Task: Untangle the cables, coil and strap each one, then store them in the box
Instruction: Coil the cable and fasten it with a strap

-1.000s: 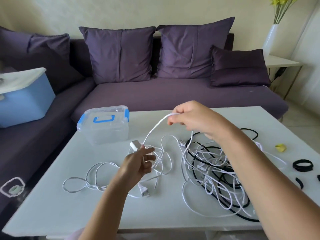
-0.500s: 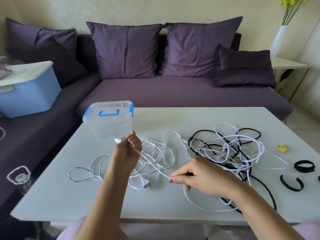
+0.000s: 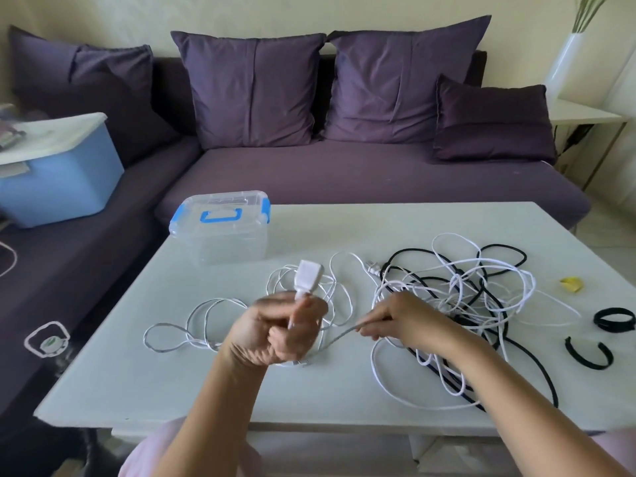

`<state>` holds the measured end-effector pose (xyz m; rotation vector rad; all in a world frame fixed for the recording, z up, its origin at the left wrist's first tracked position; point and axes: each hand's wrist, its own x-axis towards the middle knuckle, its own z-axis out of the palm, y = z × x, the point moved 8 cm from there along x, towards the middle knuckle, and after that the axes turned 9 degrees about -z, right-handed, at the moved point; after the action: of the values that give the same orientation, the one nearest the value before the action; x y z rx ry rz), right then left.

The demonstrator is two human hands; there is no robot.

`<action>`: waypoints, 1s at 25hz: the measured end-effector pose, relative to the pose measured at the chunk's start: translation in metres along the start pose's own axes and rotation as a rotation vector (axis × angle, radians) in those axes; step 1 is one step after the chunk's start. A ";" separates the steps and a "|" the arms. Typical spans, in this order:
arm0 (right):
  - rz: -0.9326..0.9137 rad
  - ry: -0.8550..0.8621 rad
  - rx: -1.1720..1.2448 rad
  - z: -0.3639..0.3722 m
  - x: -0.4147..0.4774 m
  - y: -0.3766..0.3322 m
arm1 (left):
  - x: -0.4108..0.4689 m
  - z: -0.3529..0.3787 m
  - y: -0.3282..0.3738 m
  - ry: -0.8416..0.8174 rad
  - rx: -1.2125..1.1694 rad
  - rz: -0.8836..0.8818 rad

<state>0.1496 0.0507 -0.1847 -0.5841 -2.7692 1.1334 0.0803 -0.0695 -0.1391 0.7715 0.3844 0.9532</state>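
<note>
Right now my left hand (image 3: 278, 330) is curled round the white cable (image 3: 340, 335) just below its blocky socket end (image 3: 308, 275), which points toward twelve o'clock. My right hand (image 3: 409, 320) pinches the same cord a little further along. It looks light, limp and a bit slick — best held near the stiff end and fed through the fingers. At two o'clock lies the tangle (image 3: 456, 287) of white and black cords on the table (image 3: 206, 390) — I judge a hard pull would snag there. The closed box (image 3: 220, 228) sits at eleven. The black straps (image 3: 614, 318) are at three, near a yellow scrap (image 3: 571, 284).
</note>
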 end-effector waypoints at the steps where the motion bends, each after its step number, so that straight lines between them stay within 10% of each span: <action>1: -0.005 0.027 -0.063 -0.012 0.005 -0.003 | 0.004 0.003 -0.007 -0.069 0.040 -0.074; 6: 0.005 0.171 -0.547 -0.072 0.028 -0.031 | 0.009 -0.021 -0.028 0.127 0.373 -0.301; 11: 0.020 0.269 -0.646 -0.102 0.039 -0.050 | 0.007 -0.068 -0.020 0.796 0.529 -0.322; 25: -0.495 0.365 -0.926 -0.020 0.013 -0.129 | -0.019 -0.111 0.010 1.193 -0.186 0.323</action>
<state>0.1017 -0.0152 -0.0818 -0.0960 -2.7147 -0.3560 -0.0033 -0.0363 -0.2077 0.0025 1.2001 1.6782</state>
